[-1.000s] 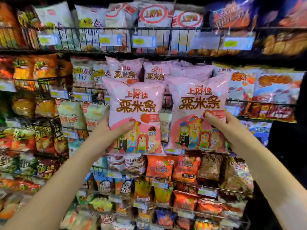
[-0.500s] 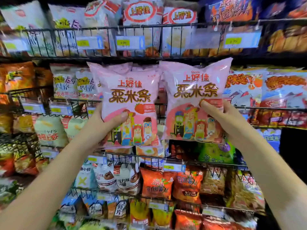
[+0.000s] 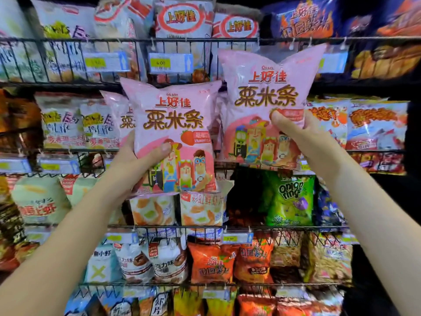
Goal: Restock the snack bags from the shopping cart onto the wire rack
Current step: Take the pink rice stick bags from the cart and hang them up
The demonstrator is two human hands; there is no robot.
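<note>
The lower pink plastic-film snack bag (image 3: 173, 124) is smooth and glossy, with fine crinkles along its crimped top seal. The higher pink plastic-film snack bag (image 3: 266, 87) carries the same glossy film, with soft highlights on its face. The black wire rack (image 3: 57, 84) is thin metal rod with a dull dark coating. The clear plastic price-tag holder (image 3: 170, 63) is glossy.

Single head view, facing forward, close to wire rack (image 3: 205, 39)

Both pink bags (image 3: 173, 124) read "Oishi 上好佳 粟米条", the green bag (image 3: 289, 199) "onion rings", a price tag (image 3: 169, 63) "6.00".
</note>
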